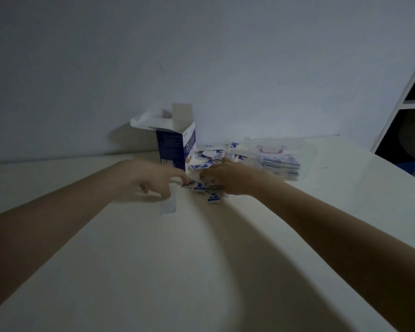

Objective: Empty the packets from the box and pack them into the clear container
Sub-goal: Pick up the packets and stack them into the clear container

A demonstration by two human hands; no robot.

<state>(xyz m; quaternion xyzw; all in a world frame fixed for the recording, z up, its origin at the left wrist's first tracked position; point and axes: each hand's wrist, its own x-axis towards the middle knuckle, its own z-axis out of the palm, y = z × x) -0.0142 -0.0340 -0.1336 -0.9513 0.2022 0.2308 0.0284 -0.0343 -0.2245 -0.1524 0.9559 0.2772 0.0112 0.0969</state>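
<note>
White tabletop (82,271) carries all items. Left hand (153,178) pinches packets at the pile's near edge; one packet (168,207) lies just below it. Opened box (177,144) stands upright behind. Right hand (228,178) curls over the packets (211,156). Clear container (280,156), partly filled, sits rightmost.

No text can be read anywhere. The box (176,146), standing toward the desk's (106,259) far edge, carries lines of small white print on its dark blue side, too blurred to make out. The packets (210,155) heaped beside it show blue marks, and those in the container (279,156) show coloured print, none of it legible.
</note>
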